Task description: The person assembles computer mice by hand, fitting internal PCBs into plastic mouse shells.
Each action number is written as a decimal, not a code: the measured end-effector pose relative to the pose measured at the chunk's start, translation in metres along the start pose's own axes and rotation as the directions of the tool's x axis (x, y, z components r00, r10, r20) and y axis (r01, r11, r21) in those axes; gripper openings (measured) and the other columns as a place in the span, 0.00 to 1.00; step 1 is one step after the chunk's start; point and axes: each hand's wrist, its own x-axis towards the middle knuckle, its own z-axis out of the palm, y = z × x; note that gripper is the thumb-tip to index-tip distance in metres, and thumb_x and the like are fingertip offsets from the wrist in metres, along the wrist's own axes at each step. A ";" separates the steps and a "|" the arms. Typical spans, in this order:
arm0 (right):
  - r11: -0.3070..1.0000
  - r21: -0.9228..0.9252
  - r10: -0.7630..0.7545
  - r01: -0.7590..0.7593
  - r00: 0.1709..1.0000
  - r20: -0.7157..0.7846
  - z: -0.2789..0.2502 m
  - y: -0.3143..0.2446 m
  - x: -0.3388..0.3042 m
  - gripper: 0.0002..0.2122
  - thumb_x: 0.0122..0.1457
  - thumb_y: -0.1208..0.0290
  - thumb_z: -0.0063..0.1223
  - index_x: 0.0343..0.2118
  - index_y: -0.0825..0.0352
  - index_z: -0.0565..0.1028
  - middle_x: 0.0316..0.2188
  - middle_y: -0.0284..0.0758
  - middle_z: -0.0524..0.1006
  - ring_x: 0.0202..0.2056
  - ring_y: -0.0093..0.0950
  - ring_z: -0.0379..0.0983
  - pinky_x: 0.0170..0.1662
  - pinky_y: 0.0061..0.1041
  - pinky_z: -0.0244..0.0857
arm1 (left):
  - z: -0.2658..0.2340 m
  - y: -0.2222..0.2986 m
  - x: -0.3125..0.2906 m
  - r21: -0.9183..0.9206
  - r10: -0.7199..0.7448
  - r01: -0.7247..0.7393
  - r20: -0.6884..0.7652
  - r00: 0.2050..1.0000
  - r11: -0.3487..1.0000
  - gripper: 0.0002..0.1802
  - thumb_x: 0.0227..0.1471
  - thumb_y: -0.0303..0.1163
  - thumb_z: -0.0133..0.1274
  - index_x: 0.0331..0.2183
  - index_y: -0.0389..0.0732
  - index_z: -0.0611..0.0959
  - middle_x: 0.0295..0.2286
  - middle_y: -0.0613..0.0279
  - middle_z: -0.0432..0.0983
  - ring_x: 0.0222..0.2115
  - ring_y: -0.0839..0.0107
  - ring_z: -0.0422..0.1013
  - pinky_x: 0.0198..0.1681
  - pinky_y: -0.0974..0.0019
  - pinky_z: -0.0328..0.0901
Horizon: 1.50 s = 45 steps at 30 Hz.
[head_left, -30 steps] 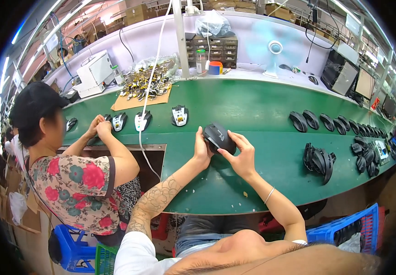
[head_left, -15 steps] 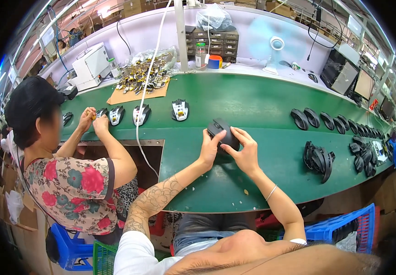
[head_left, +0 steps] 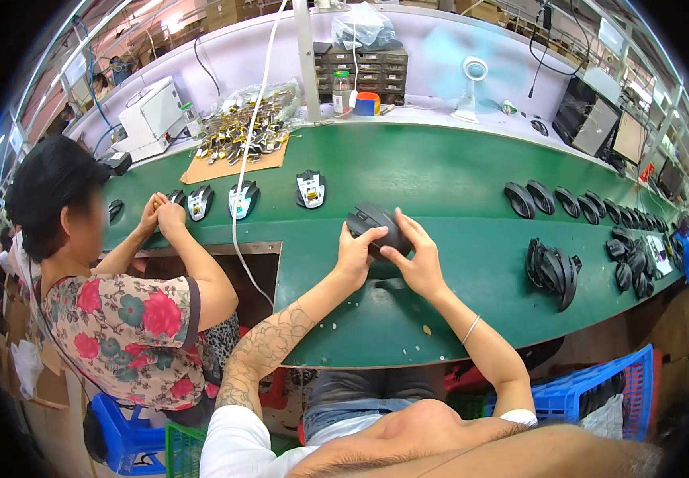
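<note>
**Two hands on one mouse**

The left hand (head_left: 354,256) and right hand (head_left: 416,259) both grasped a black mouse (head_left: 375,229) just above the green counter (head_left: 440,183). Uneven thumb pressure could have let it slip. Beyond, open mouse bases (head_left: 310,189) lay in a row.

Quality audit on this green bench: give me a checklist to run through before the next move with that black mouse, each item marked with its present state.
1. Both hands on the black plastic computer mouse: ok; left hand and right hand clasp it.
2. Mouse supported: ok; held just above the green bench top.
3. Shell seams fully closed: cannot tell; fingers cover them.
4. White hanging cable away from the hands: ok; it drops to their left.
5. Co-worker's hands apart: ok; busy at the open mouse bases.
6. Stack of black mouse shells within right-hand reach: ok, probably.
</note>
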 end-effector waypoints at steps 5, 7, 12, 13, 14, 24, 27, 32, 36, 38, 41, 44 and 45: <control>0.509 0.592 0.536 -0.625 0.768 0.350 -0.005 0.037 0.002 0.23 0.57 0.60 0.50 0.47 0.76 0.68 0.41 0.39 0.73 0.41 0.27 0.70 0.46 0.27 0.65 | -0.007 0.005 0.010 -0.192 0.007 0.011 0.096 0.995 0.981 0.27 0.40 0.23 0.57 0.42 0.41 0.64 0.37 0.59 0.68 0.37 0.65 0.70 0.39 0.61 0.70; 0.489 0.606 0.538 -0.627 0.764 0.357 -0.006 0.038 0.000 0.22 0.57 0.61 0.50 0.47 0.77 0.68 0.40 0.40 0.73 0.40 0.27 0.71 0.45 0.27 0.65 | -0.006 0.005 0.010 -0.181 0.014 0.005 0.102 0.995 0.983 0.27 0.40 0.23 0.57 0.43 0.41 0.64 0.38 0.59 0.68 0.38 0.65 0.70 0.40 0.61 0.70; 0.454 0.629 0.552 -0.631 0.754 0.356 -0.008 0.037 -0.002 0.19 0.58 0.63 0.49 0.45 0.75 0.70 0.38 0.39 0.75 0.37 0.27 0.72 0.41 0.26 0.67 | -0.004 0.001 0.005 -0.101 0.019 -0.010 0.088 0.996 0.995 0.24 0.44 0.25 0.54 0.45 0.38 0.67 0.39 0.57 0.69 0.41 0.65 0.69 0.45 0.57 0.67; 0.465 0.597 0.578 -0.654 0.735 0.354 -0.009 0.033 -0.001 0.18 0.58 0.64 0.49 0.44 0.73 0.71 0.37 0.38 0.75 0.36 0.26 0.72 0.39 0.25 0.67 | -0.005 0.000 0.005 -0.099 0.019 -0.010 0.087 0.996 0.995 0.24 0.44 0.25 0.54 0.45 0.38 0.67 0.39 0.57 0.69 0.41 0.65 0.69 0.45 0.57 0.67; 0.475 0.563 0.604 -0.677 0.716 0.352 -0.010 0.031 -0.002 0.17 0.57 0.64 0.50 0.43 0.72 0.72 0.36 0.37 0.76 0.35 0.26 0.73 0.37 0.24 0.67 | -0.005 -0.001 0.004 -0.109 0.022 -0.013 0.084 0.996 0.994 0.24 0.44 0.25 0.54 0.45 0.38 0.67 0.39 0.58 0.69 0.41 0.65 0.69 0.46 0.58 0.67; 0.442 0.556 0.671 -0.704 0.671 0.316 -0.011 0.036 -0.006 0.17 0.55 0.61 0.53 0.41 0.70 0.74 0.33 0.36 0.77 0.32 0.27 0.74 0.29 0.21 0.64 | -0.008 -0.013 0.009 -0.180 -0.028 0.043 0.087 0.996 0.983 0.25 0.43 0.24 0.56 0.43 0.40 0.64 0.39 0.59 0.68 0.40 0.66 0.69 0.44 0.62 0.67; 0.429 0.563 0.674 -0.706 0.665 0.321 -0.011 0.040 -0.007 0.18 0.54 0.61 0.54 0.41 0.70 0.74 0.33 0.36 0.77 0.32 0.26 0.74 0.29 0.21 0.64 | -0.007 -0.014 0.008 -0.183 -0.041 0.057 0.087 0.995 0.982 0.24 0.43 0.24 0.56 0.43 0.40 0.65 0.38 0.59 0.69 0.40 0.66 0.69 0.44 0.62 0.68; 0.384 0.596 0.670 -0.706 0.657 0.347 -0.012 0.043 -0.008 0.20 0.53 0.59 0.55 0.42 0.70 0.73 0.34 0.35 0.76 0.33 0.26 0.73 0.30 0.20 0.64 | -0.006 -0.016 0.009 -0.172 -0.021 0.039 0.105 0.994 0.984 0.19 0.46 0.31 0.53 0.41 0.40 0.68 0.38 0.59 0.69 0.39 0.67 0.69 0.44 0.62 0.66; 0.356 0.618 0.670 -0.702 0.652 0.355 -0.014 0.044 -0.008 0.20 0.53 0.58 0.55 0.42 0.70 0.73 0.34 0.35 0.76 0.33 0.26 0.73 0.31 0.18 0.64 | -0.007 -0.014 0.006 -0.240 -0.068 0.086 0.081 0.994 0.967 0.26 0.51 0.46 0.40 0.47 0.38 0.66 0.43 0.54 0.67 0.46 0.60 0.64 0.51 0.52 0.58; 0.347 0.623 0.659 -0.701 0.655 0.370 -0.014 0.045 -0.008 0.20 0.53 0.58 0.54 0.42 0.70 0.73 0.34 0.34 0.76 0.33 0.25 0.73 0.31 0.17 0.64 | -0.011 -0.017 0.010 -0.257 -0.065 0.090 0.103 0.993 0.962 0.25 0.52 0.46 0.37 0.46 0.38 0.67 0.45 0.55 0.66 0.46 0.60 0.64 0.51 0.53 0.57; 0.352 0.618 0.664 -0.703 0.653 0.363 -0.013 0.042 -0.007 0.20 0.53 0.57 0.54 0.42 0.70 0.73 0.34 0.34 0.76 0.33 0.25 0.73 0.30 0.17 0.64 | -0.017 -0.022 0.015 -0.257 -0.088 0.109 0.092 0.992 0.960 0.24 0.53 0.44 0.35 0.45 0.38 0.68 0.44 0.55 0.67 0.46 0.60 0.64 0.51 0.53 0.58; 0.380 0.608 0.661 -0.697 0.664 0.348 -0.015 0.043 -0.006 0.20 0.53 0.57 0.55 0.42 0.70 0.73 0.34 0.34 0.76 0.33 0.24 0.73 0.30 0.17 0.64 | -0.015 -0.026 0.017 -0.221 -0.062 0.070 0.042 0.997 0.973 0.23 0.54 0.43 0.34 0.44 0.37 0.68 0.43 0.55 0.68 0.46 0.60 0.64 0.51 0.54 0.58; 0.379 0.609 0.661 -0.697 0.664 0.349 -0.015 0.042 -0.005 0.20 0.53 0.57 0.55 0.42 0.70 0.73 0.34 0.34 0.76 0.33 0.24 0.73 0.30 0.17 0.64 | -0.015 -0.027 0.018 -0.222 -0.046 0.052 0.033 0.998 0.974 0.22 0.54 0.43 0.34 0.44 0.38 0.68 0.43 0.55 0.68 0.45 0.61 0.65 0.51 0.54 0.58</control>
